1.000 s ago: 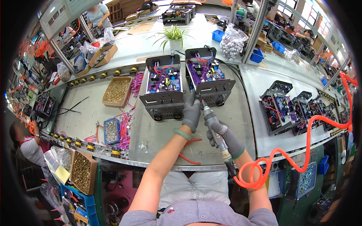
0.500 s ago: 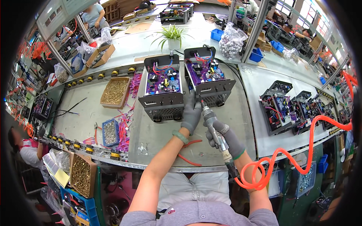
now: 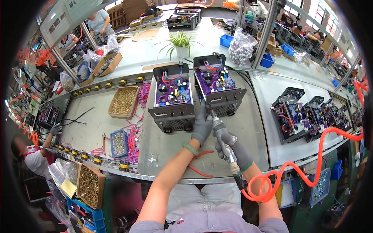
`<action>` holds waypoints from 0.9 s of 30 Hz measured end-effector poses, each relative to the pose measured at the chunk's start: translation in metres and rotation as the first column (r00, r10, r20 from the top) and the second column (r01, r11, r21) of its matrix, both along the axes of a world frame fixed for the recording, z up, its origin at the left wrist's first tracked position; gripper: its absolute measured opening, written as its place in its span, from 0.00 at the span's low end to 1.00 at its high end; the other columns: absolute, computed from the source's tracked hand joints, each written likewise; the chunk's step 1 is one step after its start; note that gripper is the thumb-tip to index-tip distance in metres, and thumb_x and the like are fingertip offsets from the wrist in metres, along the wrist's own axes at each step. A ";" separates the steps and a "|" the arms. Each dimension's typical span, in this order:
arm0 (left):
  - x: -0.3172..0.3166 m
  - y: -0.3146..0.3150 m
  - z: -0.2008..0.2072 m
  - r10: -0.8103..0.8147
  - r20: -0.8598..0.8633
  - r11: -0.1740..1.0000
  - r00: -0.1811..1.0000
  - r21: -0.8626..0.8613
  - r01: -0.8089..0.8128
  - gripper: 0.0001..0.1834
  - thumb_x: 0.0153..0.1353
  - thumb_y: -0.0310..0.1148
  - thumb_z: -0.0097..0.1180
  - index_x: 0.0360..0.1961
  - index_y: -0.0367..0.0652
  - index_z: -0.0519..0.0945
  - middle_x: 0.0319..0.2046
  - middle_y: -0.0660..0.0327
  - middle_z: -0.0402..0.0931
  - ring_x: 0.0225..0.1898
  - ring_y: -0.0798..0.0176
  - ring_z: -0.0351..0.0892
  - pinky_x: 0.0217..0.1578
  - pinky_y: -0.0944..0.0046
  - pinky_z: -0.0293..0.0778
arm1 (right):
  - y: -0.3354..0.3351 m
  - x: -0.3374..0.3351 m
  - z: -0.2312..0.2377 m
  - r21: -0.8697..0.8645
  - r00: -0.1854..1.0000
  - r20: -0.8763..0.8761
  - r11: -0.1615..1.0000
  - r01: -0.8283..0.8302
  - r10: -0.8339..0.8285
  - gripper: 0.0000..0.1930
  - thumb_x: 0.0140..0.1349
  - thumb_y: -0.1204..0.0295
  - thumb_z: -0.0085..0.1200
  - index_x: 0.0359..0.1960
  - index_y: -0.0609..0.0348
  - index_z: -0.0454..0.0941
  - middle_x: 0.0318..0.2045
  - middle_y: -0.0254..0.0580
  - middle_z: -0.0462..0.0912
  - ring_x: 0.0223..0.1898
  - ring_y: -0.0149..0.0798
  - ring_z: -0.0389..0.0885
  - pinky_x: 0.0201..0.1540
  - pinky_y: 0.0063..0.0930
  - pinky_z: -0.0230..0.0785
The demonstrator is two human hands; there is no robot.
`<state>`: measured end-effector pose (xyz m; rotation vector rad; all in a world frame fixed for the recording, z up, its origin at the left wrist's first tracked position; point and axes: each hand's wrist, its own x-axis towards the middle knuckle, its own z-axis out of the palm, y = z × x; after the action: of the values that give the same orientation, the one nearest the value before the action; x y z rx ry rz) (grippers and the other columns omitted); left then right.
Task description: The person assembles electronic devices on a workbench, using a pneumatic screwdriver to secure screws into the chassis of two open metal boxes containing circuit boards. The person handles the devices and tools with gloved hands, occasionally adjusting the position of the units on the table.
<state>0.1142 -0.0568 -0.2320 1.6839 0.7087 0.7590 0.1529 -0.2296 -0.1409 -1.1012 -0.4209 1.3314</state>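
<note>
Two dark metal cases with purple circuit boards stand side by side before me, the left case [image 3: 171, 111] and the right case [image 3: 225, 97]. My left hand [image 3: 203, 127], in a grey glove, holds the right case by its near left corner, its fingers reaching into the gap between the cases. My right hand [image 3: 237, 149], also gloved, is closed round a silver pneumatic screwdriver [image 3: 225, 139]. The driver's tip points at the lower left of the right case's front panel, close to my left fingers. Whether a screw sits at the tip is too small to tell.
A coiled orange air hose [image 3: 289, 167] trails right from the driver. Red-handled pliers [image 3: 200, 160] lie near the bench edge. Left are a box of brass-coloured screws [image 3: 123, 101], a blue bin [image 3: 118, 143] and pink wires. More open cases [image 3: 297, 118] stand right. A co-worker [image 3: 37, 159] sits left.
My view has shifted slightly, so the bench appears lower and further right. Both hands and the driver stay at the right case's corner. The co-worker at left has stretched an arm toward the bench.
</note>
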 end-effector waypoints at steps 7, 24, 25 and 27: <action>0.000 0.004 -0.002 -0.042 0.002 0.997 0.999 -0.057 0.042 0.39 0.63 0.23 0.51 0.73 0.51 0.50 0.57 0.54 0.74 0.52 0.61 0.76 0.52 0.66 0.71 | 0.009 -0.010 0.001 -0.024 0.987 0.160 1.000 0.004 0.000 0.24 0.62 0.49 0.54 0.47 0.56 0.69 0.25 0.36 0.76 0.20 0.28 0.75 0.22 0.22 0.70; -0.060 -0.043 0.055 -0.227 0.246 0.583 0.942 -0.741 0.334 0.12 0.69 0.40 0.50 0.36 0.43 0.72 0.24 0.69 0.68 0.18 0.79 0.61 0.14 0.78 0.57 | -0.106 -0.012 0.005 -0.243 0.985 0.123 0.966 -0.087 0.120 0.33 0.49 0.50 0.61 0.49 0.62 0.69 0.23 0.38 0.73 0.19 0.29 0.73 0.21 0.23 0.67; -0.058 -0.046 0.062 -0.202 0.200 0.620 0.959 -0.732 0.283 0.13 0.69 0.41 0.49 0.37 0.41 0.73 0.24 0.68 0.70 0.18 0.79 0.63 0.14 0.78 0.57 | -0.110 -0.012 0.003 -0.238 0.988 0.114 0.968 -0.075 0.105 0.34 0.48 0.49 0.61 0.49 0.61 0.69 0.23 0.37 0.73 0.19 0.29 0.73 0.21 0.23 0.67; -0.058 -0.045 0.071 -0.269 0.178 0.625 0.947 -0.716 0.312 0.14 0.69 0.41 0.49 0.37 0.40 0.73 0.23 0.68 0.71 0.17 0.78 0.63 0.14 0.77 0.56 | -0.113 -0.009 0.004 -0.206 0.990 0.092 0.975 -0.082 0.103 0.36 0.47 0.46 0.62 0.49 0.61 0.69 0.23 0.37 0.73 0.19 0.29 0.72 0.21 0.23 0.67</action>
<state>0.0567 -0.1015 -0.1613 0.9717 0.5688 0.2089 0.1436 -0.3426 -0.1367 -1.3371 -0.4234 1.4269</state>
